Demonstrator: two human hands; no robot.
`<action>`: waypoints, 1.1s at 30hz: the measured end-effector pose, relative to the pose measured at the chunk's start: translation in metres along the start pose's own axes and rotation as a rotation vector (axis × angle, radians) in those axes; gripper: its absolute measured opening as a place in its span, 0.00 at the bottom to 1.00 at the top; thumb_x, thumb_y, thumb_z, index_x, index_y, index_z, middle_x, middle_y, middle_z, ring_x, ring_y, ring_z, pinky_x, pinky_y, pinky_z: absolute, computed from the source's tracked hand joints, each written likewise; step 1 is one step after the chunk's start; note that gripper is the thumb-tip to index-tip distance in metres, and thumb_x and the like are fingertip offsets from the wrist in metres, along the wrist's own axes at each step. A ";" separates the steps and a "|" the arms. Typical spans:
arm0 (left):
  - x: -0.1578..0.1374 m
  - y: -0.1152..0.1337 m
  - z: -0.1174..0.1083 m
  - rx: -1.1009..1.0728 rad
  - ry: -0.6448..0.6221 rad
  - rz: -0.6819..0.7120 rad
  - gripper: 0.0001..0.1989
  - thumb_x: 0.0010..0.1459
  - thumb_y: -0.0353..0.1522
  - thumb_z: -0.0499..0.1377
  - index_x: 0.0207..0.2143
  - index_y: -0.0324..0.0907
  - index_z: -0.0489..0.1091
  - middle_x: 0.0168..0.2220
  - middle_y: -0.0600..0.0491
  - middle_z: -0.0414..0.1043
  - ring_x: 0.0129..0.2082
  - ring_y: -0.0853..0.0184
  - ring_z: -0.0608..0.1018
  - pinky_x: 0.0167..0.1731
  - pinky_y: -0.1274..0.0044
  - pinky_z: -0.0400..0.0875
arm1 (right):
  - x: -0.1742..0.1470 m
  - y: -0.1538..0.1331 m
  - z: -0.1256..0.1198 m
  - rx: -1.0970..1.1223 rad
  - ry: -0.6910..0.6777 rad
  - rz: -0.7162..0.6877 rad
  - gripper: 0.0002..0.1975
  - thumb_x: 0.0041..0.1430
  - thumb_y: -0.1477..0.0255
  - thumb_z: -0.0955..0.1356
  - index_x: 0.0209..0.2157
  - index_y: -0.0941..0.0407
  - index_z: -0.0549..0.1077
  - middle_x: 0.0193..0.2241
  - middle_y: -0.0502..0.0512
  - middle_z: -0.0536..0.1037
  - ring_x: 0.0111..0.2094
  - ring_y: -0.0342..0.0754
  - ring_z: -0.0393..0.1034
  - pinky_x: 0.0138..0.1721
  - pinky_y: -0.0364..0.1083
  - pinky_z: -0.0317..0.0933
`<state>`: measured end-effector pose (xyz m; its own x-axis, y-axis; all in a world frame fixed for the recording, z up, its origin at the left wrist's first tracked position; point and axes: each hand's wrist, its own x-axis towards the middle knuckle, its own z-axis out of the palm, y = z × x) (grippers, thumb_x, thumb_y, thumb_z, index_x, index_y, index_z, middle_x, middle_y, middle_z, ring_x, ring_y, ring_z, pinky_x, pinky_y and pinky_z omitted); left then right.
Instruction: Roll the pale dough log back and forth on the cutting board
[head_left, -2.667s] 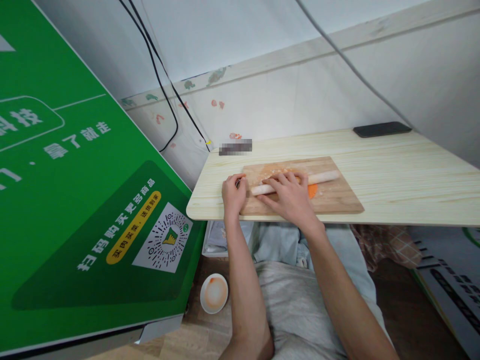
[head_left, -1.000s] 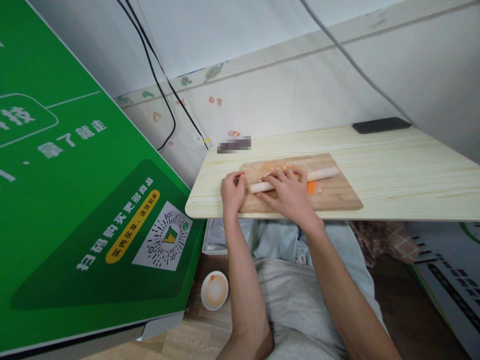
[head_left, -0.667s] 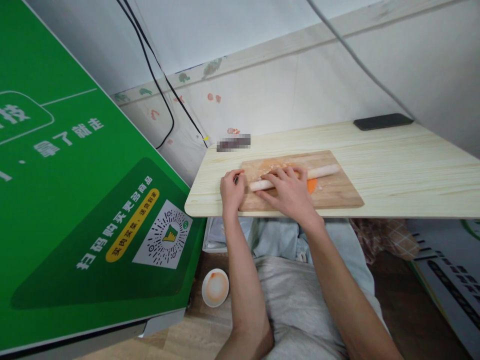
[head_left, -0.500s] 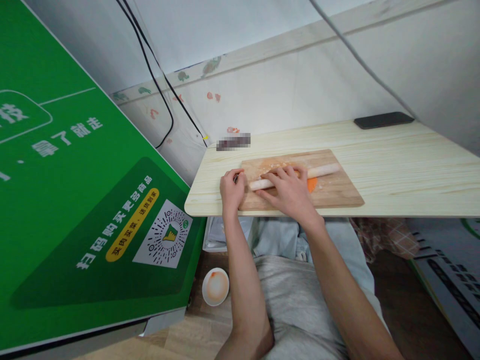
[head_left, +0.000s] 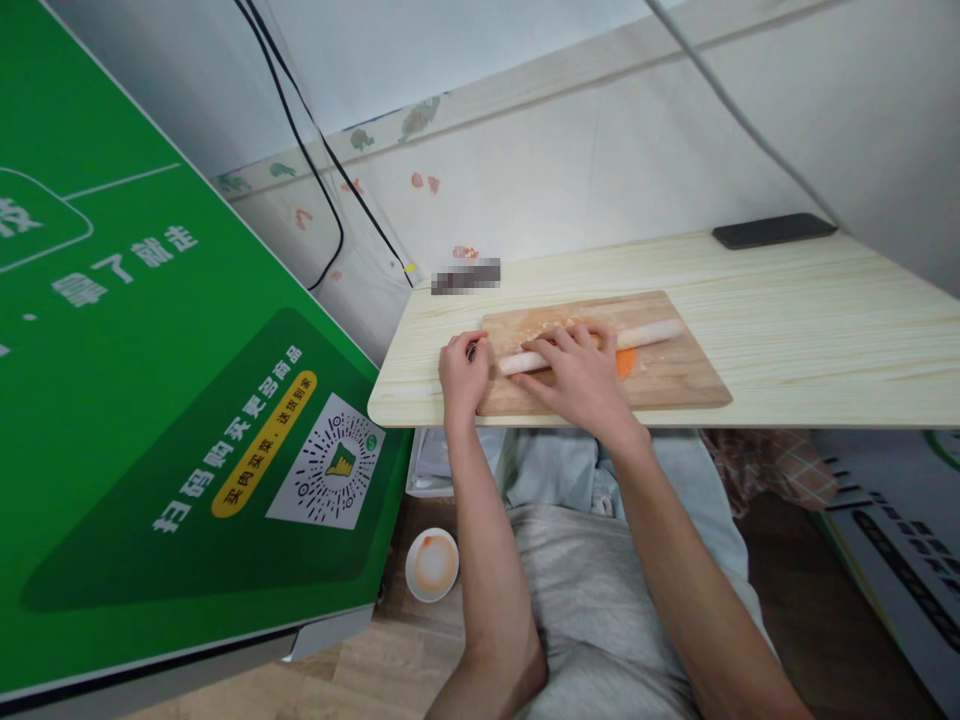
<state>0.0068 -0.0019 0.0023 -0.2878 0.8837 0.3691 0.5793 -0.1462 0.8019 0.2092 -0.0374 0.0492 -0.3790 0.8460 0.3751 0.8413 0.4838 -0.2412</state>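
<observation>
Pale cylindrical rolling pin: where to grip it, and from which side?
The pale cylindrical rolling pin is probably best pinched across its exposed right end, from above: that straight length sticks out past the right hand, which covers its middle; the other end lies near the left hand.

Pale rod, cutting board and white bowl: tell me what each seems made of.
Pale rod: perhaps wood; matte and whitish, though no grain shows.
Cutting board: wood, judging by its brown, grained, dull face.
White bowl: ceramic or plastic; its smooth white rim suits both.
</observation>
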 end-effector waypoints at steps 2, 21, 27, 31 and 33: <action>0.000 0.000 0.000 0.006 0.001 -0.002 0.10 0.70 0.27 0.60 0.46 0.43 0.82 0.50 0.46 0.85 0.53 0.56 0.84 0.59 0.66 0.77 | 0.000 0.000 0.000 0.003 0.008 -0.004 0.19 0.75 0.56 0.70 0.57 0.53 0.81 0.58 0.61 0.82 0.61 0.66 0.68 0.66 0.66 0.47; 0.001 -0.005 0.001 0.010 0.003 0.017 0.10 0.70 0.28 0.59 0.45 0.43 0.82 0.49 0.46 0.86 0.50 0.57 0.84 0.56 0.66 0.78 | -0.001 0.002 0.005 -0.014 0.041 -0.024 0.18 0.74 0.56 0.72 0.56 0.53 0.81 0.57 0.60 0.82 0.60 0.66 0.69 0.64 0.65 0.50; 0.001 -0.006 0.001 -0.017 0.012 0.023 0.09 0.69 0.28 0.60 0.44 0.44 0.81 0.48 0.47 0.86 0.50 0.57 0.85 0.56 0.66 0.78 | -0.002 0.002 0.004 -0.017 0.040 -0.018 0.19 0.74 0.56 0.72 0.57 0.53 0.80 0.57 0.60 0.82 0.60 0.66 0.68 0.64 0.65 0.50; 0.001 -0.005 0.001 -0.016 0.013 0.021 0.09 0.69 0.28 0.60 0.44 0.44 0.81 0.48 0.47 0.86 0.49 0.57 0.84 0.56 0.65 0.78 | -0.002 0.000 0.000 -0.007 0.022 -0.015 0.18 0.74 0.57 0.72 0.56 0.53 0.80 0.57 0.61 0.82 0.61 0.66 0.67 0.65 0.65 0.50; 0.001 -0.006 0.001 -0.013 0.013 0.020 0.09 0.69 0.28 0.60 0.44 0.44 0.81 0.48 0.46 0.86 0.49 0.56 0.84 0.56 0.65 0.78 | -0.002 -0.001 -0.002 -0.003 0.013 -0.014 0.17 0.75 0.56 0.71 0.55 0.53 0.80 0.58 0.61 0.82 0.61 0.66 0.67 0.65 0.65 0.50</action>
<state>0.0039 0.0000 -0.0023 -0.2861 0.8747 0.3912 0.5749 -0.1700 0.8004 0.2095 -0.0405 0.0501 -0.3857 0.8360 0.3903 0.8371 0.4950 -0.2330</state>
